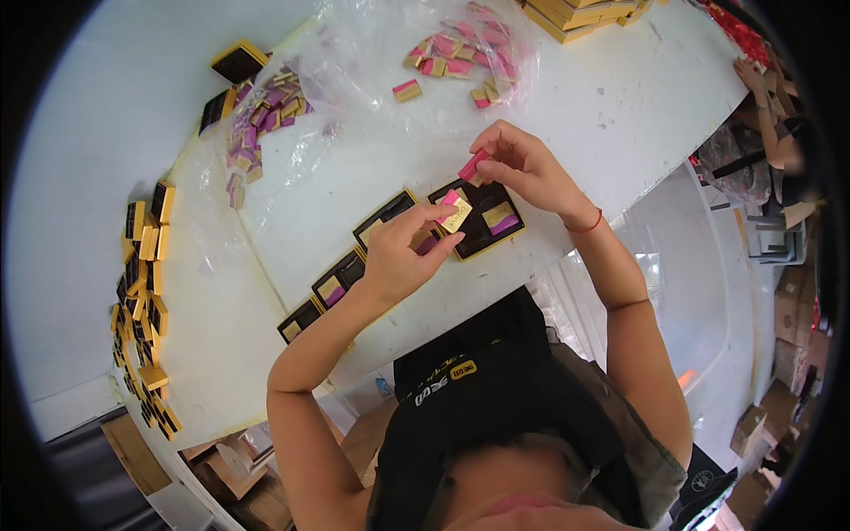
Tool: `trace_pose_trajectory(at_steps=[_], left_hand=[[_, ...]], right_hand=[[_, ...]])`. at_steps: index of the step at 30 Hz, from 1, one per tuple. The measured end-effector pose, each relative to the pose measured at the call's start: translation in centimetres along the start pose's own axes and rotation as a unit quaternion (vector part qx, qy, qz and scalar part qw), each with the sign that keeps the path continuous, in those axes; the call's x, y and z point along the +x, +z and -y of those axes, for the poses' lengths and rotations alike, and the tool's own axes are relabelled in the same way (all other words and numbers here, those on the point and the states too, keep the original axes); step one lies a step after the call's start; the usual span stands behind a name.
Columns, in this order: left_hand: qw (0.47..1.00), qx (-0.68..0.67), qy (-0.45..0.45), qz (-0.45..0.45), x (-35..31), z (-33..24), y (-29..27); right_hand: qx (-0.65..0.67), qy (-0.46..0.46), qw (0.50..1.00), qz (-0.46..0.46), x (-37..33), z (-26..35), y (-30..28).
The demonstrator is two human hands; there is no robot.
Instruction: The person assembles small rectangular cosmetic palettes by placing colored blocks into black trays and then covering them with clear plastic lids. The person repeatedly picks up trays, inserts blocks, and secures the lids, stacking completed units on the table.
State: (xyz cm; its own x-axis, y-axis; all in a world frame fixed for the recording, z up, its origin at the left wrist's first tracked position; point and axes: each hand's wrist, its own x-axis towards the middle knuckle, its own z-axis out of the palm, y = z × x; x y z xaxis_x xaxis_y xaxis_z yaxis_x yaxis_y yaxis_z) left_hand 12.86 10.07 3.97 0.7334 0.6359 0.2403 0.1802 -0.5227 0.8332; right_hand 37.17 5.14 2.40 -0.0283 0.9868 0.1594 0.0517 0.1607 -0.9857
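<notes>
In the head view, a small pink pack [475, 166] is pinched between the thumb and finger of the right hand [522, 168], just above a black tray with yellow edges [476, 235]. A red string [586, 222] is worn on the right wrist. A pink and gold pack [458, 219] is touched by the fingertips of the left hand [397, 257] over the same tray; whether it is gripped or only pressed cannot be told. A purple and gold pack [501, 219] is held in the tray's right side.

Three more trays [336, 278] are lined up to the left, partly hidden by the left arm. On the white table [341, 164], loose purple packs [251, 133] are heaped at the far left, and loose pink packs [460, 53] are heaped farther right, partly covered by clear plastic [359, 62]. Yellow boxes [575, 16] are stacked at the far edge.
</notes>
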Motion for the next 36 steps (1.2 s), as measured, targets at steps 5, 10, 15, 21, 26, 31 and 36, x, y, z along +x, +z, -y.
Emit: trace_pose_trajectory(at_steps=[5, 10, 15, 21, 26, 31, 36], left_hand=[[0.982, -0.154, -0.113, 0.011, -0.6, -0.7, 0.3], [0.981, -0.146, -0.125, 0.023, 0.1, -0.1, -0.1], [0.979, -0.164, -0.12, 0.003, 0.4, -1.0, 0.2], [0.975, -0.166, -0.148, 0.008, 0.2, 0.0, 0.4], [0.941, -0.274, -0.194, -0.025, 0.0, -0.4, 2.7], [0.993, 0.106, -0.038, 0.027, -0.5, 0.1, 2.7], [0.955, 0.28, 0.087, 0.043, -1.4, -0.5, 2.5]], right_hand=[[-0.008, 0.035, 0.997, -0.063, -2.3, 1.3, 0.6], [-0.095, 0.026, 0.995, -0.029, -1.9, 0.8, -0.7], [-0.165, -0.004, 0.986, 0.012, -1.0, 1.3, -1.0], [-0.33, -0.117, 0.936, 0.044, -0.6, 1.6, -0.3], [-0.289, -0.096, 0.95, 0.066, -0.6, 0.2, -0.5], [-0.297, -0.116, 0.947, 0.024, -1.3, -0.2, -0.2], [-0.378, -0.202, 0.903, -0.017, -1.7, -1.4, -0.3]])
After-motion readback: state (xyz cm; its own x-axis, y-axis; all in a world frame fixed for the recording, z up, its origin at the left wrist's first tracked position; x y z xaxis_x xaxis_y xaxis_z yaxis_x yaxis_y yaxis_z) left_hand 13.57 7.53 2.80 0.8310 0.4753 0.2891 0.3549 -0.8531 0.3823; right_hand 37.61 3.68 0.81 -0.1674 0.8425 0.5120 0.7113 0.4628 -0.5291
